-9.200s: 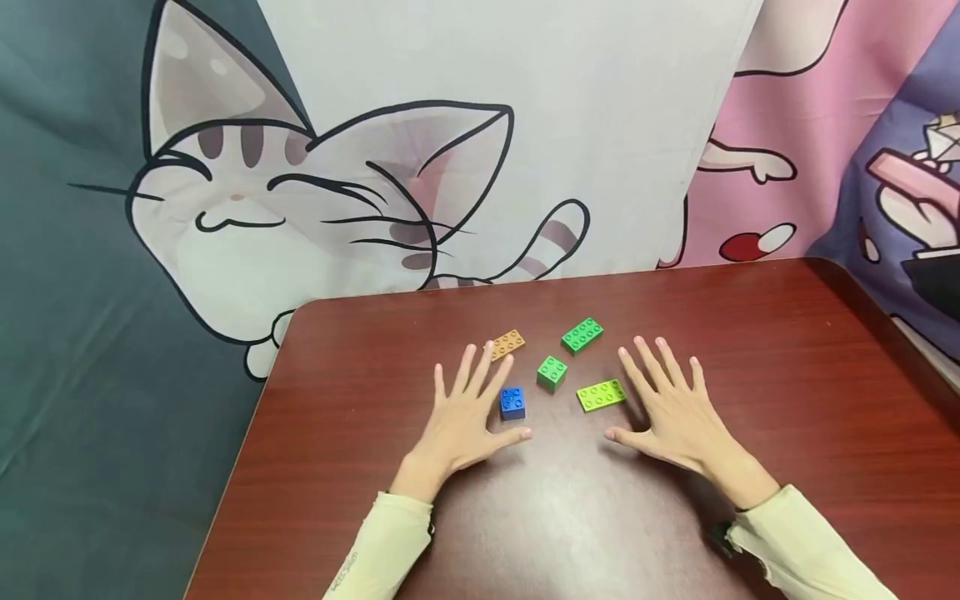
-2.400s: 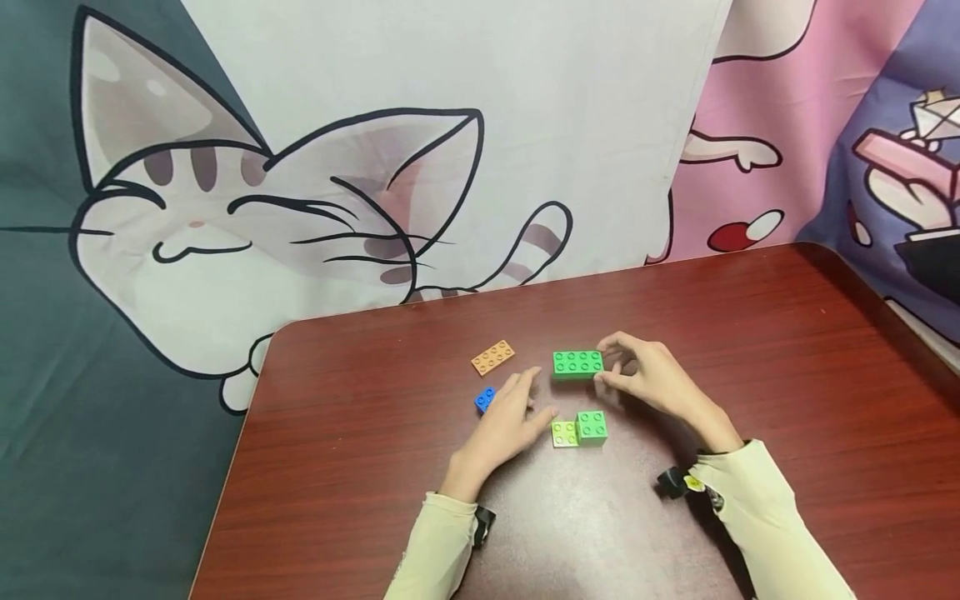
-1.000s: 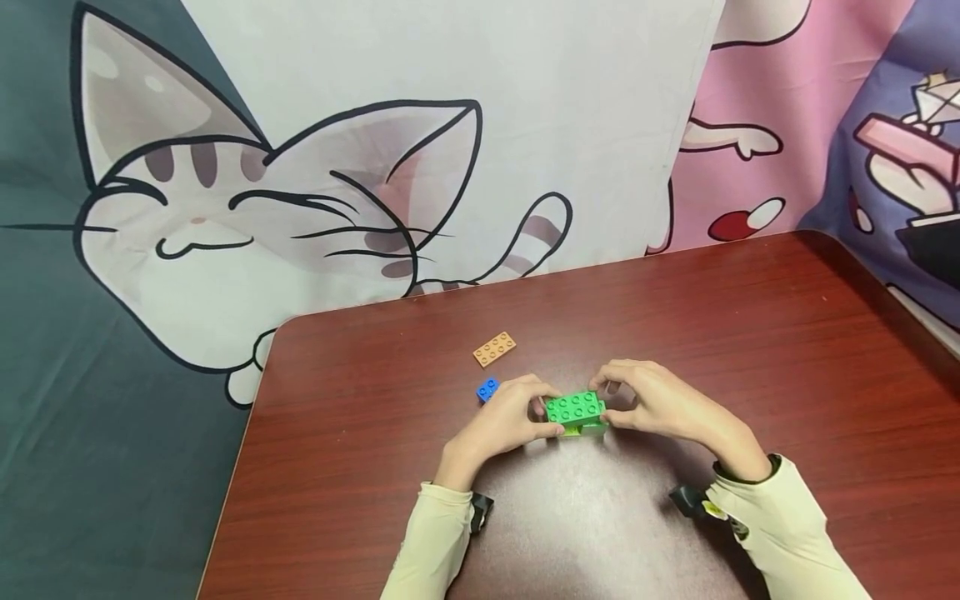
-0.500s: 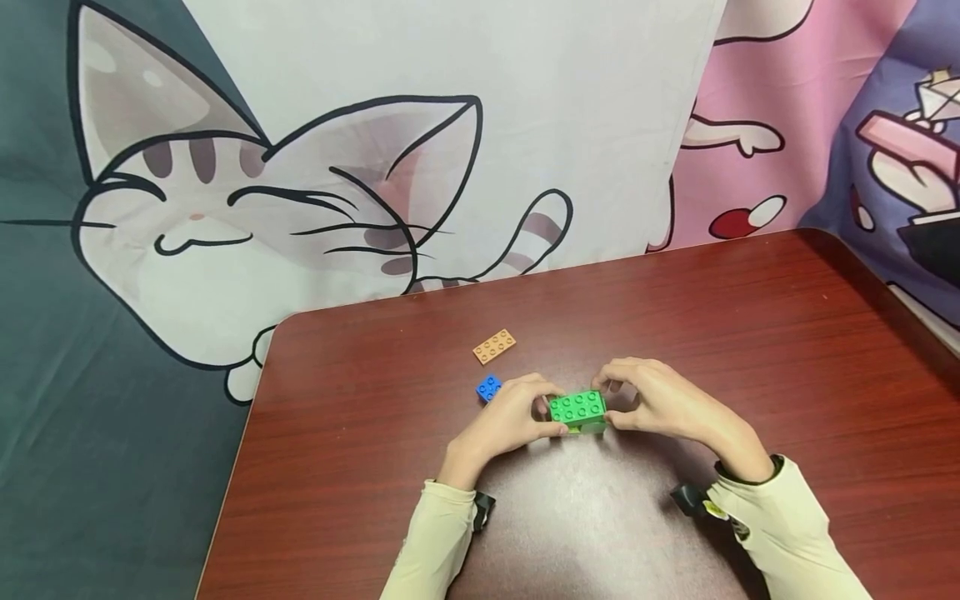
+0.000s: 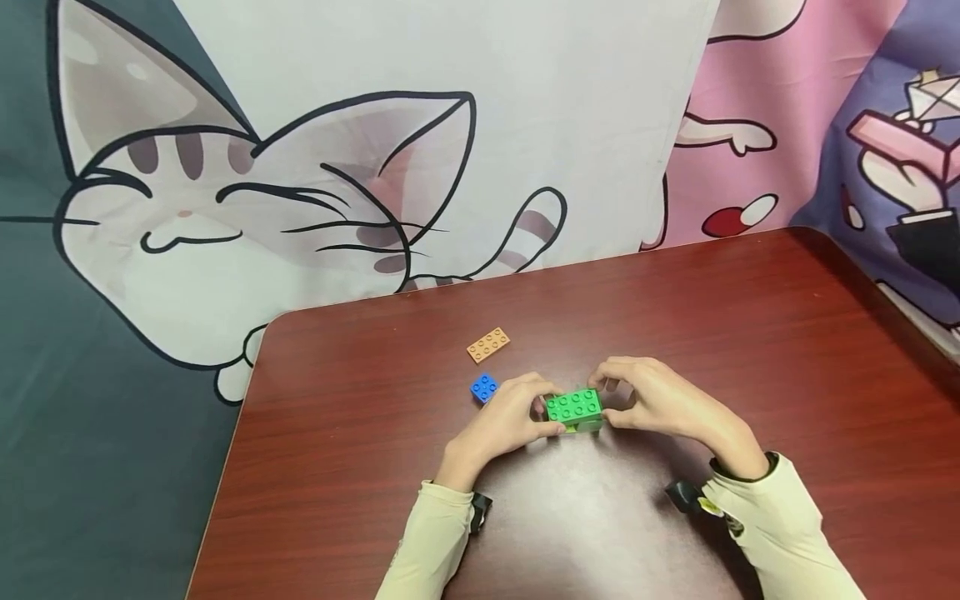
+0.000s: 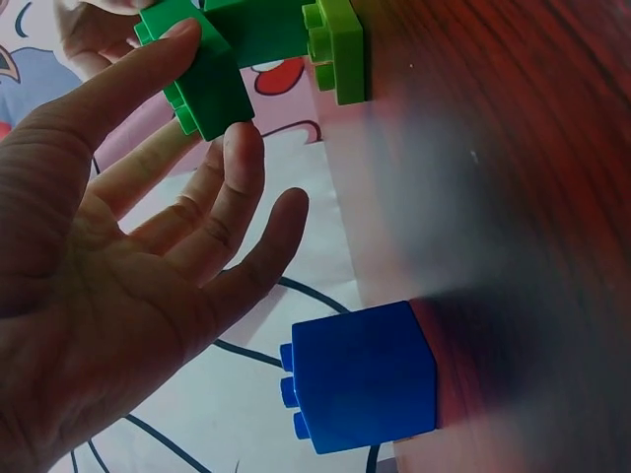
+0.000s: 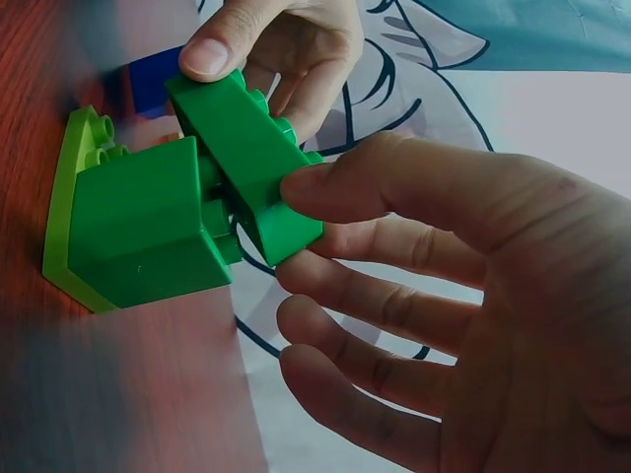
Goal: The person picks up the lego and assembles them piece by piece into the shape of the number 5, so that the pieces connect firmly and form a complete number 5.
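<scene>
Both hands hold one long green building brick (image 5: 573, 406) by its ends. My left hand (image 5: 502, 421) pinches the left end, and my right hand (image 5: 656, 400) the right end, thumb nearest me. In the right wrist view that brick (image 7: 246, 163) sits tilted over the studs of a square green brick (image 7: 148, 227), a gap showing between them. The square brick is stacked on one half of a lime plate (image 7: 64, 212), which lies on the table. Bare lime studs show on its other half. Just behind my left hand stands a square blue brick (image 5: 484, 387).
A flat orange-tan plate (image 5: 488, 345) lies on the table farther back, beyond the blue brick. The dark red wooden table (image 5: 337, 433) ends at a cartoon-printed cloth (image 5: 585, 108). A small black device (image 5: 682, 497) sits at the right wrist.
The hands were spread flat at first. The square green brick came onto the lime plate. My right hand then brought the long green brick over it, and my left hand took its other end.
</scene>
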Motion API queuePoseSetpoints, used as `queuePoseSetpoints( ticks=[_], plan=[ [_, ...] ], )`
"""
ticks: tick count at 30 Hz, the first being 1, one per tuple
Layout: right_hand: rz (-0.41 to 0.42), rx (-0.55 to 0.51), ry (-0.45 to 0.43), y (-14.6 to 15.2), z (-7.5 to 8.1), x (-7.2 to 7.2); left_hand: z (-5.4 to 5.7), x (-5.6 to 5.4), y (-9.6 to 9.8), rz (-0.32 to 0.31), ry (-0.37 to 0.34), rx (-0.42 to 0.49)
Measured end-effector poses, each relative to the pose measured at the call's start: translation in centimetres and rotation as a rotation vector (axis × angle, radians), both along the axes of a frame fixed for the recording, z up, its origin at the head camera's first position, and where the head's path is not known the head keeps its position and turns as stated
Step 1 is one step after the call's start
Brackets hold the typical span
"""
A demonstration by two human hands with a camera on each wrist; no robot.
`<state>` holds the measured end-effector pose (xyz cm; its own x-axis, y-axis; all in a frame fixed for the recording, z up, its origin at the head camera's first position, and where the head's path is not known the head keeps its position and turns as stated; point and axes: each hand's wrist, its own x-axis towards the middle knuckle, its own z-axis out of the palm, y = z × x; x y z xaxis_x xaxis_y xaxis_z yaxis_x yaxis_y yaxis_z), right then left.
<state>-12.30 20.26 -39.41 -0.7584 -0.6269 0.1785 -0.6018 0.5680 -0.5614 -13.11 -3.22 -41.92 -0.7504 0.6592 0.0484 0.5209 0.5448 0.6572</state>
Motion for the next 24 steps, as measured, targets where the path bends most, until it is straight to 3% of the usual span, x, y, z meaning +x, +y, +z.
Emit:
queuePoseSetpoints(
  ticks=[9,13,24],
  plan=[
    [0.005,0.003,-0.028,0.21,0.08,-0.02,0.12,0.19,0.19,-0.003,-0.007,0.006],
    [0.002,0.008,-0.021,0.18,0.05,-0.08,0.01,0.23,0.26,-0.001,0.021,-0.008],
    [0.009,-0.088,-0.233,0.62,-0.31,-0.36,0.23,0.34,0.48,0.02,0.015,0.004]
  ],
)
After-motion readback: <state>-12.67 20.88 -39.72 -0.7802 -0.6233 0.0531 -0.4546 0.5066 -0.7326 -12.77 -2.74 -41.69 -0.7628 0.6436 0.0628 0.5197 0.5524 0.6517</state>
